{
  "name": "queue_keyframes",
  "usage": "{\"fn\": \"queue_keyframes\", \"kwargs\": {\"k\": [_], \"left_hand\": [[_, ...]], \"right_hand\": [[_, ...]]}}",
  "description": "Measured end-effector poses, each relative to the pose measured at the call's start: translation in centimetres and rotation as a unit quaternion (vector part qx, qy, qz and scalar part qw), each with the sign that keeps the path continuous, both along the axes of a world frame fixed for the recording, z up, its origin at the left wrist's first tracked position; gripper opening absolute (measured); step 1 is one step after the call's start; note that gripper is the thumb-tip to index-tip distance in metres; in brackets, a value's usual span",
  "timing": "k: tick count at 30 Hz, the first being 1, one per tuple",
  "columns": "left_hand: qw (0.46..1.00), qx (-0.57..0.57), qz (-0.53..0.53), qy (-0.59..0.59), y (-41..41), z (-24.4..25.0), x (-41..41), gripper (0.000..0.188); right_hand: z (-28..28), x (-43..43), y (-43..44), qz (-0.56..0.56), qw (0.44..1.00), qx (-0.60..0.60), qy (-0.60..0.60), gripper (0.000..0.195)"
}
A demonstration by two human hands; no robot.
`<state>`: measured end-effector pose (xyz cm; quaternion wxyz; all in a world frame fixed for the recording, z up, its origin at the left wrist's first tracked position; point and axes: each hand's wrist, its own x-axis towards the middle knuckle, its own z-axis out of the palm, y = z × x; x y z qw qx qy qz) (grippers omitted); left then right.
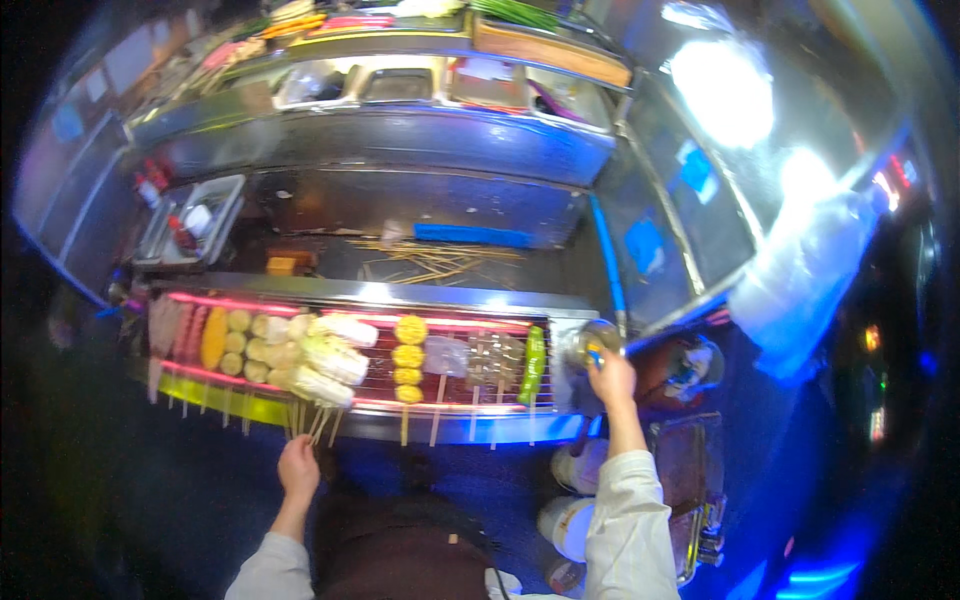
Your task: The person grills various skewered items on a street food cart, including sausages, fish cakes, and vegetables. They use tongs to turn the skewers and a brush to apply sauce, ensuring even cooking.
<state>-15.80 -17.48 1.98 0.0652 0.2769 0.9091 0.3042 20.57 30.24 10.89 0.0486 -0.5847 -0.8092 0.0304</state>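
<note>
My left hand [298,463] grips the wooden stick ends of several skewers at the front of a long grill [465,431]. Above it, pale green-and-white leafy vegetable skewers [330,360], apparently cabbage, lie on the grill. At the right end, my right hand [613,381] is closed on a thin handle [595,357] with blue and yellow on it, over a round metal container [581,336]. The tool's far end is hidden. Between my hands lie yellow corn-like rounds [409,360], a pale translucent piece [445,355], dark grey skewers [495,360] and a green pepper [533,364].
Left on the grill are sliced rounds [238,341], a yellow-orange piece [214,337] and reddish skewers [191,334]. Loose wooden sticks [435,262] lie behind it. A grey tub [225,217] stands back left. Vegetables line the upper shelf [555,52]; white buckets [570,525] stand low right.
</note>
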Motion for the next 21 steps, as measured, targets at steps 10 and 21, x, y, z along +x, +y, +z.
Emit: {"fn": "queue_keyframes", "kwargs": {"k": [10,21], "left_hand": [[0.981,-0.153,-0.001,-0.119,4.0,1.0,-0.3,0.038],[0.833,0.076,0.021,-0.548,5.1,-0.3,-1.2,0.024]], "right_hand": [[1.7,1.8,0.1,0.072,0.996,0.051,0.000,0.018],[-5.3,7.4,2.6,-0.242,0.708,-0.200,0.633,0.024]]}}
